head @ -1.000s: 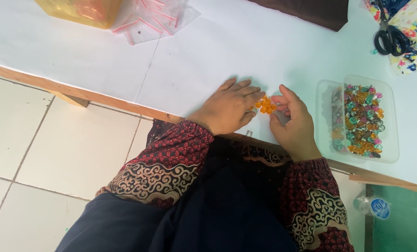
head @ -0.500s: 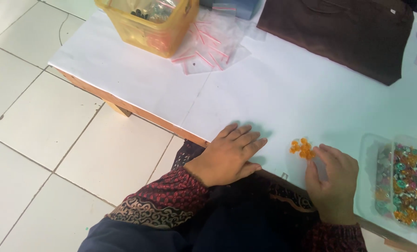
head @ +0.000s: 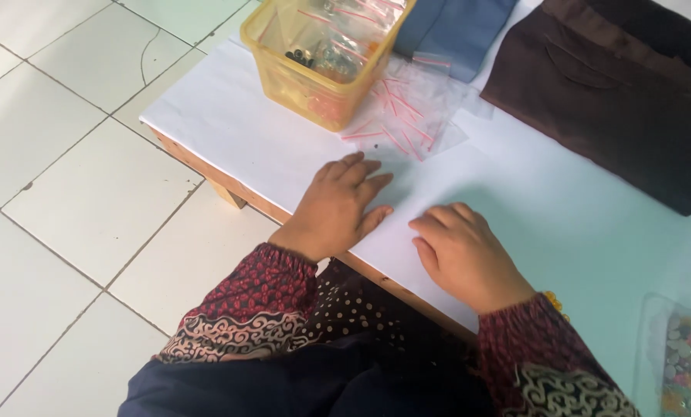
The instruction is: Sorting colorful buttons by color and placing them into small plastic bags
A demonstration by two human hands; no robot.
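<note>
Head view, left hand: we see the left hand point(head: 337, 202) lying palm down on the white paper-covered surface point(head: 229, 131), fingers spread and stretched flat, holding nothing.
Head view, right hand: the right hand point(head: 463, 253) rests palm down just beside the left, fingers loosely curled toward the surface; we see nothing held, though what lies under the palm is hidden from us.
Head view, sleeves: both wrists end in dark red patterned fabric cuffs point(head: 264, 287) gathered at the hem.
Head view, nearest packages: a loose heap of clear plastic zip bags with red seal strips point(head: 407, 108) lies on the surface just beyond the left hand's fingertips, near but apart from them.
Head view, tub: a translucent yellow rectangular plastic tub point(head: 314, 85) stands at the far left of the surface, touching the heap of bags; inside we make out more clear bags and small dark pieces, too small to tell.
Head view, orange piece: a small orange beaded piece point(head: 552, 301) peeks out just behind the right cuff, on the surface.
Head view, bead box: a clear plastic box of mixed coloured beads point(head: 685, 363) sits at the lower right edge, partly cut off.
Head view, cloths: a dark brown folded cloth point(head: 608, 100) covers the far right of the surface; a blue folded cloth point(head: 453, 31) lies beside it, behind the bags.
Head view, floor: pale square floor tiles point(head: 75, 193) spread to the left.
</note>
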